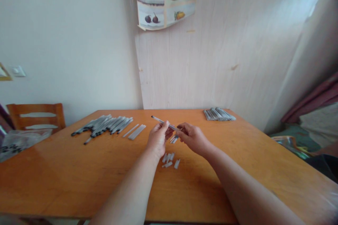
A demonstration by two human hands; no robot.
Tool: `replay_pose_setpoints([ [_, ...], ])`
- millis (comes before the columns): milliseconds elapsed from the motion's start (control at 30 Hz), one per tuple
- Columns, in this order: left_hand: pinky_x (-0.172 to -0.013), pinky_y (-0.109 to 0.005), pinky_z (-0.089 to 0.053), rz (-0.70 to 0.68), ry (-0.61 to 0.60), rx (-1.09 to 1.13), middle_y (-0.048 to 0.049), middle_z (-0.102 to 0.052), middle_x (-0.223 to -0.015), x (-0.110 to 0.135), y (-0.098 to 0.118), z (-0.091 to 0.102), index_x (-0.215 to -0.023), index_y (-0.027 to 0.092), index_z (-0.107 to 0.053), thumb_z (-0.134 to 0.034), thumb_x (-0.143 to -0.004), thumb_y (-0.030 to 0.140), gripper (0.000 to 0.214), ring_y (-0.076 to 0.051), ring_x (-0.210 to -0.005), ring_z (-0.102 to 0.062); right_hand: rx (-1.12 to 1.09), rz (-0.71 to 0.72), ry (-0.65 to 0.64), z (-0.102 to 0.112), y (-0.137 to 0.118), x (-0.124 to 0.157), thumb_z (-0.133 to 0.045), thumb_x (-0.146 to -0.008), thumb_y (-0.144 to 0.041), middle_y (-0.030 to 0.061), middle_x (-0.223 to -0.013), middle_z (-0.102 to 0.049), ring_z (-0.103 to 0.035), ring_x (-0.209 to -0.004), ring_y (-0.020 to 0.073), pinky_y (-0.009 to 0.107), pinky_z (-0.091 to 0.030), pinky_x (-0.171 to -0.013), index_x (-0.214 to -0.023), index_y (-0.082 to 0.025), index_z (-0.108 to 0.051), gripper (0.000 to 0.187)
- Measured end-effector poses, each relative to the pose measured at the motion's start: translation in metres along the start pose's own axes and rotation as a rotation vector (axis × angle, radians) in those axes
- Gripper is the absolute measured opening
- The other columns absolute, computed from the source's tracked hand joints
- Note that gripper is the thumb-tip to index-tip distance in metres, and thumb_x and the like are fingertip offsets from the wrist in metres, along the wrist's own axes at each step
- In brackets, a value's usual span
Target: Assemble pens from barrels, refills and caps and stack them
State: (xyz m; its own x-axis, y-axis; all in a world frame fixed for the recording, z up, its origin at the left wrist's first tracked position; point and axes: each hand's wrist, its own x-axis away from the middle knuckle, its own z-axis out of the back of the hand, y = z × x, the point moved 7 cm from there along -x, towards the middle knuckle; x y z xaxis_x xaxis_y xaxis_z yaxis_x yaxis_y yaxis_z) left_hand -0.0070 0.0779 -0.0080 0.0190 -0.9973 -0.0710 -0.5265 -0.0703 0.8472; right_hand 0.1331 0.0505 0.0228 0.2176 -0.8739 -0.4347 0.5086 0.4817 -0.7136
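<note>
Over the middle of the table, my left hand (157,137) is closed around a slim clear pen (157,119), its black end pointing up and to the left. Thumb and fingers of my right hand (194,137) pinch the pen's other end; whether a small part is also between them is hidden. Just below my hands lie a few thin pieces with bluish-grey tips (174,139), partly covered by the fingers. Closer to me, several small translucent caps (168,158) are scattered between my forearms.
Many clear pens with black ends (105,125) are heaped at the left, beside several empty clear tubes (137,132). A stack of pens (218,114) sits at the far right of the wooden table (79,182). A chair (37,114) and a plastic bag (25,142) are at left.
</note>
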Motion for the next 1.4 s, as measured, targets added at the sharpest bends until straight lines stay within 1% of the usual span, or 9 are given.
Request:
replay_pose_setpoints([
  [133,-0.064,-0.024,-0.046,0.004,0.041,0.001,-0.0033,-0.069,-0.075,-0.004,-0.001,0.006,-0.079,0.016,-0.057,-0.079,-0.066,0.04,0.035,-0.013,-0.068,-0.065,0.04,0.031,0.081,0.003,0.002,0.0,-0.057,-0.083,-0.031,0.0022,-0.076,-0.065,-0.058,-0.065,0.012,0.022,-0.042,-0.059,-0.1,-0.016,-0.059,0.023],
  [267,-0.063,-0.024,-0.046,0.009,0.059,0.001,-0.0045,-0.07,-0.076,-0.007,-0.002,0.01,-0.079,0.016,-0.057,-0.078,-0.066,0.04,0.035,-0.013,-0.067,-0.065,0.117,0.075,0.092,0.004,-0.001,0.0,-0.055,-0.084,-0.029,0.0017,-0.075,-0.064,-0.057,-0.067,0.0125,0.022,-0.041,-0.061,-0.09,-0.018,-0.061,0.014],
  [433,-0.061,-0.023,-0.046,0.02,0.064,0.02,-0.0039,-0.069,-0.074,-0.009,-0.004,0.011,-0.078,0.016,-0.057,-0.078,-0.066,0.041,0.035,-0.013,-0.066,-0.065,0.178,0.129,0.11,0.006,-0.008,0.002,-0.054,-0.086,-0.029,0.0013,-0.074,-0.063,-0.056,-0.067,0.0122,0.023,-0.038,-0.061,-0.085,-0.019,-0.064,0.014],
  [600,-0.061,-0.024,-0.047,0.037,0.062,0.03,-0.0031,-0.068,-0.072,-0.012,-0.009,0.014,-0.077,0.015,-0.057,-0.079,-0.065,0.04,0.035,-0.012,-0.063,-0.064,0.197,0.125,0.117,0.004,-0.011,0.003,-0.054,-0.087,-0.032,0.0018,-0.073,-0.064,-0.056,-0.067,0.0121,0.022,-0.037,-0.061,-0.082,-0.018,-0.065,0.018],
  [800,-0.059,-0.023,-0.046,0.049,0.041,-0.029,-0.0029,-0.067,-0.068,-0.014,-0.012,0.013,-0.079,0.015,-0.058,-0.076,-0.066,0.05,0.042,-0.013,-0.062,-0.065,0.204,0.108,0.169,0.006,-0.003,0.001,-0.055,-0.086,-0.031,0.0012,-0.069,-0.064,-0.056,-0.062,0.0118,0.022,-0.037,-0.058,-0.08,-0.017,-0.067,0.02],
  [1000,-0.054,-0.024,-0.045,0.0,0.111,-0.3,-0.0091,-0.07,-0.071,-0.022,-0.016,0.025,-0.088,0.014,-0.06,-0.061,-0.071,0.065,0.054,-0.017,-0.06,-0.066,0.219,0.043,0.232,0.015,0.009,-0.004,-0.056,-0.085,-0.031,0.0008,-0.067,-0.064,-0.055,-0.06,0.0116,0.022,-0.036,-0.056,-0.078,-0.017,-0.068,0.02],
  [1167,-0.052,-0.026,-0.042,-0.227,0.209,-0.635,-0.0037,-0.062,-0.057,-0.036,-0.011,0.047,-0.078,0.016,-0.06,-0.048,-0.079,0.064,0.05,-0.016,-0.052,-0.058,0.203,-0.06,0.309,0.029,0.026,-0.005,-0.056,-0.083,-0.033,0.0011,-0.064,-0.063,-0.054,-0.058,0.012,0.022,-0.035,-0.053,-0.076,-0.016,-0.067,0.022],
  [1267,-0.051,-0.026,-0.038,-0.28,0.21,-0.826,-0.0029,-0.06,-0.055,-0.045,-0.012,0.057,-0.074,0.018,-0.06,-0.041,-0.082,0.062,0.048,-0.017,-0.052,-0.056,0.191,-0.129,0.36,0.038,0.04,-0.005,-0.055,-0.083,-0.035,0.0012,-0.061,-0.063,-0.055,-0.056,0.0126,0.022,-0.036,-0.052,-0.076,-0.016,-0.067,0.023],
  [1400,-0.053,-0.025,-0.036,-0.319,0.2,-0.939,-0.0022,-0.059,-0.054,-0.05,-0.011,0.061,-0.073,0.019,-0.06,-0.037,-0.085,0.06,0.048,-0.017,-0.054,-0.056,0.224,-0.192,0.437,0.051,0.054,-0.005,-0.054,-0.081,-0.035,0.0019,-0.061,-0.064,-0.057,-0.058,0.0141,0.023,-0.037,-0.053,-0.073,-0.017,-0.066,0.023],
])
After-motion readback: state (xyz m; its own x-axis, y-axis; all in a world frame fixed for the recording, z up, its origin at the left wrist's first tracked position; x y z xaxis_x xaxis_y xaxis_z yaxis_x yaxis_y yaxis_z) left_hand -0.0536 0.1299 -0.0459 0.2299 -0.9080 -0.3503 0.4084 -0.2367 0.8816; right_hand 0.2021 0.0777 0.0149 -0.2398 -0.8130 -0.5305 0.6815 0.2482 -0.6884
